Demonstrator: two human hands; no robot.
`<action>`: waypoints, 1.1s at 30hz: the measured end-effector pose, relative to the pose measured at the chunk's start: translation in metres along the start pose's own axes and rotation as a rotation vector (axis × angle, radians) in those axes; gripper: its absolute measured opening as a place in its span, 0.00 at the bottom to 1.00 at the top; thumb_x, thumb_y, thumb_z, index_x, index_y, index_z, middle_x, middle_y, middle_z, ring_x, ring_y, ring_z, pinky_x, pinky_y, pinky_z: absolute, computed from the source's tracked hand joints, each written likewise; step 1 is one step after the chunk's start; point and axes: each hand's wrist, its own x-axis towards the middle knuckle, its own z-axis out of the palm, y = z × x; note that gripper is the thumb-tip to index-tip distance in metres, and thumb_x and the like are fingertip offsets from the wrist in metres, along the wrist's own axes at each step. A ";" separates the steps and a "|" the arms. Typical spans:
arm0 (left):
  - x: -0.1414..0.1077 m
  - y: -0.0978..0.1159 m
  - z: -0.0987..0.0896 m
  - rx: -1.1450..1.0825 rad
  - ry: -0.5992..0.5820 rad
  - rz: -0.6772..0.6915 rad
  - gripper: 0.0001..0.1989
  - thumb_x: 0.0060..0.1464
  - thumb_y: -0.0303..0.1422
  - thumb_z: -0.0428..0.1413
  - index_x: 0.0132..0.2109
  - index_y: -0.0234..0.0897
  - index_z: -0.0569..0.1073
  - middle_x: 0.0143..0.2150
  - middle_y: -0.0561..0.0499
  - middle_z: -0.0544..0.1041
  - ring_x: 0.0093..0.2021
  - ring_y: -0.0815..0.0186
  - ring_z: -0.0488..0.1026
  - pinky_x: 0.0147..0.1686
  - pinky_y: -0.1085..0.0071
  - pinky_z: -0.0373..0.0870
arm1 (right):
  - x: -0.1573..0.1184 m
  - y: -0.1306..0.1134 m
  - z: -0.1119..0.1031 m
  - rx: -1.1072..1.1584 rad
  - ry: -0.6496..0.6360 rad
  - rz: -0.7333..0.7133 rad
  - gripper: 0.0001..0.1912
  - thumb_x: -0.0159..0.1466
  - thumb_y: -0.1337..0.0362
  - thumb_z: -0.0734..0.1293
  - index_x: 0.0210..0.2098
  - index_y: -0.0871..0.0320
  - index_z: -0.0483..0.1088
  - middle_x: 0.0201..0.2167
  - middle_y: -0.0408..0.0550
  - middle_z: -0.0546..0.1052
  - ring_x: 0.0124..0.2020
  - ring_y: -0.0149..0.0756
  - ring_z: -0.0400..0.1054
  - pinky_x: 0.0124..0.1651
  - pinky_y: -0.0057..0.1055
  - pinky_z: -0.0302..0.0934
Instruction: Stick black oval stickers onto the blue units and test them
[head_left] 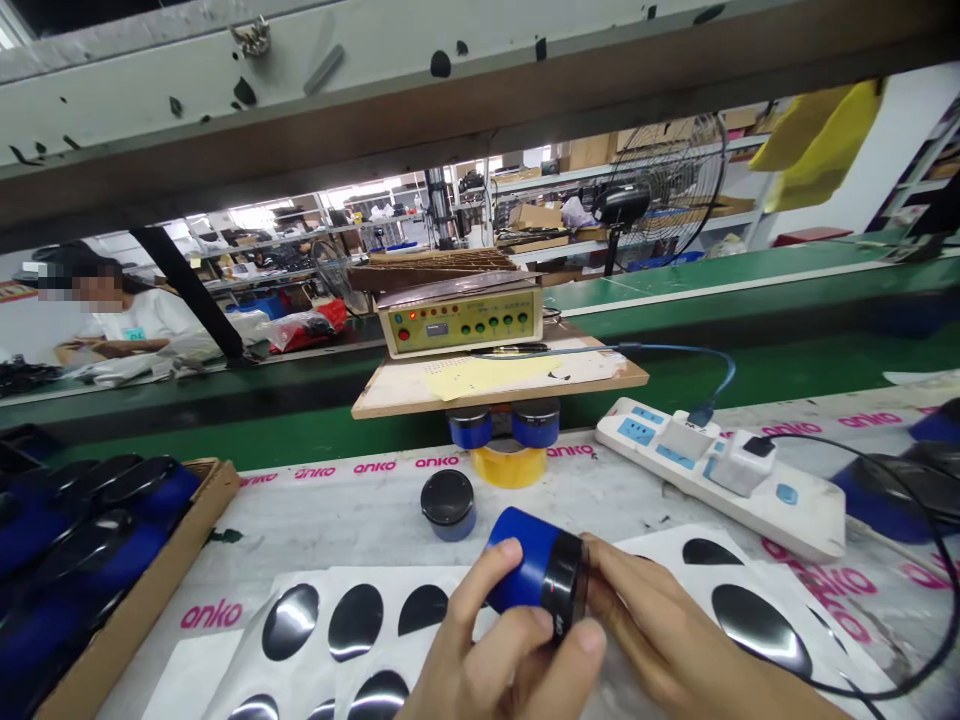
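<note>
A short blue cylinder (525, 560) with a black band is tilted between my two hands, above the table. White "OFF" lettering and a small pink mark show on its band. My left hand (495, 650) is closed round its near side, fingertips on the blue body and the black band. My right hand (660, 620) grips the far right end, its fingertips partly hidden behind the cylinder. Sheets of glossy black round stickers (356, 620) lie beneath and left of my hands; another sticker sheet (757, 620) is at the right.
A similar dark-topped cylinder (448, 505) stands just beyond my hands. Two more rest by a yellow tape roll (510, 466), under a board (390, 388) bearing a control box (461, 325). A cardboard tray (150, 580) holds several cylinders at left. A power strip (795, 505) lies right.
</note>
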 end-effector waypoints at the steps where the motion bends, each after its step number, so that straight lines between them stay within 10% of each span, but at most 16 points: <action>1: 0.002 0.001 -0.001 -0.016 -0.010 -0.025 0.17 0.48 0.14 0.56 0.41 0.37 0.71 0.38 0.52 0.59 0.61 0.57 0.59 0.55 0.66 0.71 | 0.000 -0.001 0.000 -0.006 0.000 0.000 0.09 0.68 0.68 0.51 0.37 0.52 0.58 0.30 0.45 0.73 0.31 0.36 0.72 0.32 0.29 0.65; 17: -0.008 -0.015 -0.001 -0.091 -0.197 -0.144 0.17 0.52 0.17 0.53 0.47 0.38 0.71 0.43 0.48 0.56 0.56 0.53 0.62 0.51 0.54 0.72 | 0.010 0.006 -0.015 -0.028 -0.195 -0.094 0.08 0.69 0.67 0.54 0.37 0.57 0.63 0.30 0.46 0.72 0.29 0.33 0.67 0.31 0.28 0.59; 27: -0.028 -0.038 0.013 0.013 -0.490 -0.208 0.28 0.61 0.32 0.48 0.66 0.41 0.49 0.61 0.42 0.60 0.58 0.56 0.63 0.52 0.62 0.67 | 0.003 -0.018 -0.037 -0.556 0.126 -0.333 0.14 0.69 0.70 0.52 0.34 0.62 0.66 0.20 0.44 0.71 0.18 0.33 0.62 0.19 0.31 0.47; 33: -0.032 -0.056 0.040 0.167 -0.442 -0.043 0.26 0.59 0.36 0.49 0.62 0.33 0.57 0.55 0.39 0.69 0.56 0.51 0.64 0.59 0.51 0.53 | -0.037 0.021 -0.134 -0.777 0.588 0.705 0.17 0.70 0.54 0.49 0.27 0.53 0.53 0.17 0.42 0.65 0.19 0.35 0.63 0.23 0.29 0.54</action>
